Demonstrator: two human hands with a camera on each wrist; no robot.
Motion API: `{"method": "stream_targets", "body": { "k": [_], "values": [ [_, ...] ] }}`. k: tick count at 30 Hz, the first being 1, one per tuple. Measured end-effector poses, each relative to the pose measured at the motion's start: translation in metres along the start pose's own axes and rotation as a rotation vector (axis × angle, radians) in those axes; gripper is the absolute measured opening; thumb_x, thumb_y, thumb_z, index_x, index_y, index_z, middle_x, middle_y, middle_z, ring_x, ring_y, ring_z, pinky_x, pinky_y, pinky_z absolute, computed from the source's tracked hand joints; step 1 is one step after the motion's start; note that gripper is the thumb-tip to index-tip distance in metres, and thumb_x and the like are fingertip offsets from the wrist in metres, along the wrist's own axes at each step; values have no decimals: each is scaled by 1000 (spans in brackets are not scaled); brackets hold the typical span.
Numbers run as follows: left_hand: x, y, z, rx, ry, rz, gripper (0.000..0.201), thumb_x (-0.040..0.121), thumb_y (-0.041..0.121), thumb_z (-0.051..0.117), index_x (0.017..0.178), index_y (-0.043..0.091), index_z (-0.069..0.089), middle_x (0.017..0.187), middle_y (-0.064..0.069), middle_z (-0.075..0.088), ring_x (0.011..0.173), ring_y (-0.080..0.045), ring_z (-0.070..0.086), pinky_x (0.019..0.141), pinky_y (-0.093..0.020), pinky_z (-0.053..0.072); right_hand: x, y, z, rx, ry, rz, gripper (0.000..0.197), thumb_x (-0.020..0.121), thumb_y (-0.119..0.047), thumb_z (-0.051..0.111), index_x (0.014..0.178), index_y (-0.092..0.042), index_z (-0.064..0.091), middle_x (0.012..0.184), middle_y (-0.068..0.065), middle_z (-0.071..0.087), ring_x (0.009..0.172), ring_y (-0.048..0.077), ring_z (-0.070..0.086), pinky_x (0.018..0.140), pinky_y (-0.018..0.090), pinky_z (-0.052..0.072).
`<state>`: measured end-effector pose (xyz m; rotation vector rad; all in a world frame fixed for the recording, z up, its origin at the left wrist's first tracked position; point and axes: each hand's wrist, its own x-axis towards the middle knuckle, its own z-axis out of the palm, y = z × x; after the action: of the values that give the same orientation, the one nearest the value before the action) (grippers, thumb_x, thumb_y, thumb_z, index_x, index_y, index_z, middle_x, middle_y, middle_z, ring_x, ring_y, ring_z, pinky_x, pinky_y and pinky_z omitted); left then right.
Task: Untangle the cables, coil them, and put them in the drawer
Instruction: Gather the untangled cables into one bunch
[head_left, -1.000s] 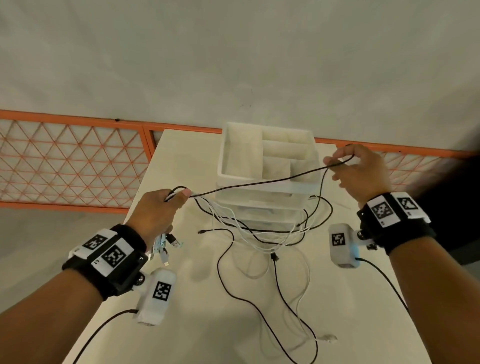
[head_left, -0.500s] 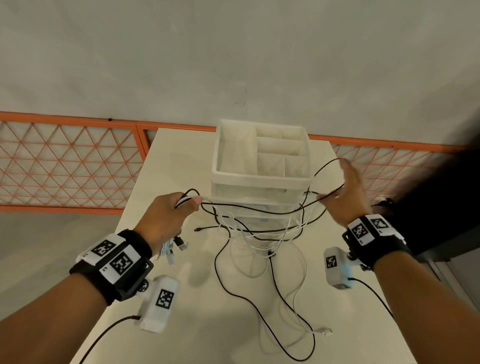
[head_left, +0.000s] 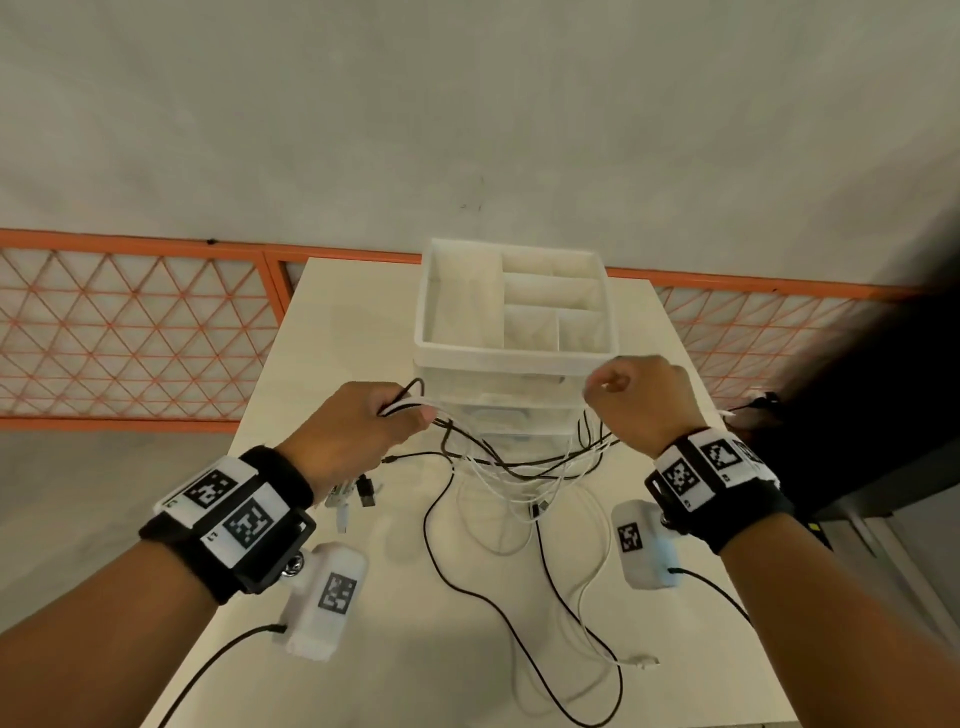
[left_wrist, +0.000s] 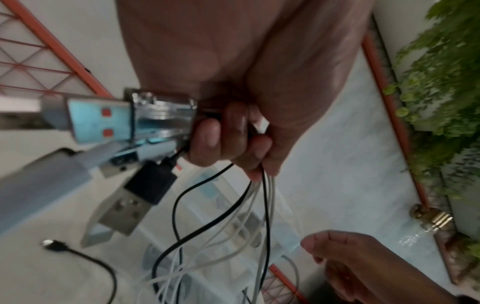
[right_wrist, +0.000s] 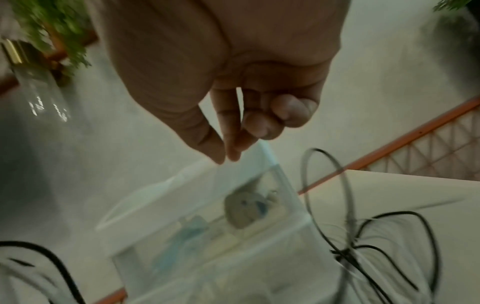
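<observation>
Above the white table, left hand clenched around bundled cables, right hand curled, its hold unclear.

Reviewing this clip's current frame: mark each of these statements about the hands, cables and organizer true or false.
1. The left hand grips a bundle of black and white cables. True.
2. The cables are already coiled. False: they hang and lie in a loose tangle on the table.
3. The right hand grips a black cable. False: its fingers are curled, no black cable in them.
4. The white organizer has an open, divided top tray. True.
</observation>
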<state>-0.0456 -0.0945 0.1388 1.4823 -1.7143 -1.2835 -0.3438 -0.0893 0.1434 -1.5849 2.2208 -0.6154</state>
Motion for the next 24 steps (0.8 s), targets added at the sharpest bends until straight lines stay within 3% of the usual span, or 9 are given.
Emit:
{"method": "stream_targets", "body": {
  "k": [3,5,7,9,11,14,19,21,24],
  "values": [
    [1,12,1,-21,52,34,47,90,36,68,86,-9,55,56,1,35,41,-8,29,40,-19,29,9,-5,-5,52,204,-8,11,84,-26,65,94,-27,70,97,-1,71,94,25,66,84,35,53],
    [2,13,-4,-91,125,22,48,88,37,71,87,-9,56,55,1,32,44,-12,26,43,-24,26,19,17,2,-45,236,132,42,84,-32,69,123,-21,60,124,12,60,111,34,60,93,44,52],
    [3,10,-10,-147,170,10,53,87,37,72,87,-12,52,60,-4,28,49,-15,24,46,-26,24,22,48,21,-165,27,365,82,82,-42,75,149,-17,35,145,22,43,128,42,50,101,51,45],
    [3,6,-12,-177,175,-7,55,87,37,72,90,-14,52,64,-7,27,50,-16,22,47,-27,23,25,82,49,-79,-218,551,98,74,-42,80,152,-8,30,142,24,49,125,41,55,104,50,48],
    [3,1,-12,-184,169,-38,56,86,37,73,92,-15,52,70,-9,30,52,-18,21,47,-27,22,29,104,68,28,-292,594,76,74,-31,78,138,-1,51,125,21,63,112,38,65,95,45,56],
    [3,-8,-12,-167,160,-95,54,86,37,73,89,-13,53,74,-11,30,53,-18,21,47,-28,22,23,94,66,-219,-268,453,40,92,-30,62,123,-5,66,126,15,66,117,33,62,87,31,49],
    [5,-13,-5,-157,152,-144,48,87,34,72,81,-10,53,73,-11,30,54,-19,22,46,-27,23,11,89,72,-176,-370,366,57,86,-51,71,129,-14,63,130,9,65,121,30,61,103,38,49],
    [7,-12,0,-160,141,-144,48,88,34,72,81,-10,53,72,-10,31,54,-18,22,46,-27,23,3,91,85,-150,-444,353,47,86,-42,72,123,-14,66,120,8,70,113,27,66,97,37,53],
    [11,-10,3,-146,129,-147,37,88,34,72,75,6,51,66,-7,29,51,-17,23,46,-26,24,8,82,82,-18,-457,201,12,91,-26,68,89,-21,78,83,-5,72,81,13,67,73,25,52]
  ]
}}
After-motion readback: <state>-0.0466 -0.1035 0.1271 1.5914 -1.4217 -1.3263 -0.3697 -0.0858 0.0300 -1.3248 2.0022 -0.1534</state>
